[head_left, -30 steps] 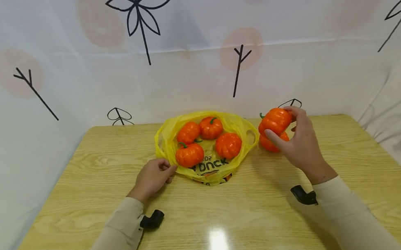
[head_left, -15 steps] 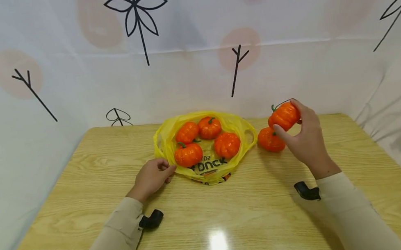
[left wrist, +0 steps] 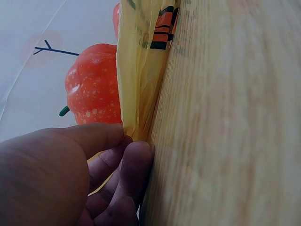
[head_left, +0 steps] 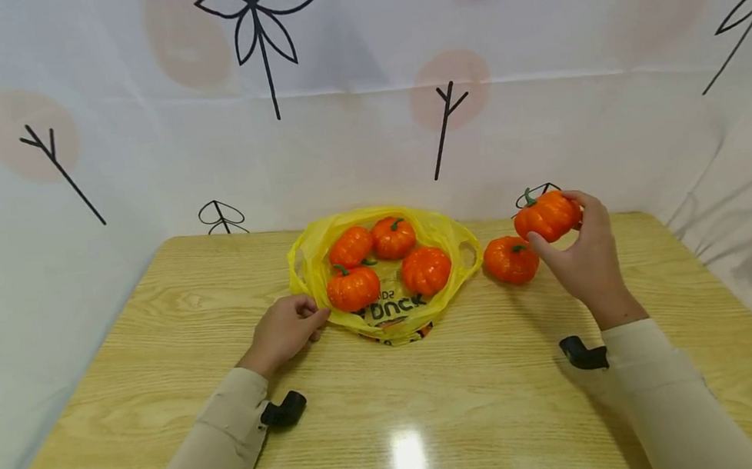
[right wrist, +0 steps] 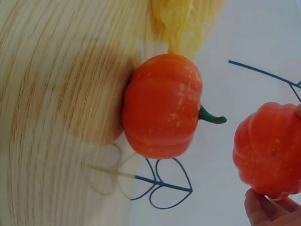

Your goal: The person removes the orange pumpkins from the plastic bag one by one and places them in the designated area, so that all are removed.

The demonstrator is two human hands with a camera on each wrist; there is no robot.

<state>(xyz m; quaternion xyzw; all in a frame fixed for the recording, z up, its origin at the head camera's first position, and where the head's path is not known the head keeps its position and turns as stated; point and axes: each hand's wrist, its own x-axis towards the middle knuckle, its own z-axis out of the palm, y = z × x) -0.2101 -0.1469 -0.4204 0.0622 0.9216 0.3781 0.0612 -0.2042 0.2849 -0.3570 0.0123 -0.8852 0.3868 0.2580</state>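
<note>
Shifting rightward since the earlier frames, the held pumpkin (head_left: 547, 216) is sitting raised between the right hand's (head_left: 584, 257) thumb and fingers, with the second pumpkin (head_left: 511, 260) resting to that hand's left and the left hand (head_left: 285, 330) pinching the bag (head_left: 456, 237) just beyond its fingertips. Looking light, stiff and smooth, the held pumpkin is probably calling for a wide grasp across its ribbed sides, not its thin stem (head_left: 529, 198); the limp bag is likely needing only a rim pinch.
</note>
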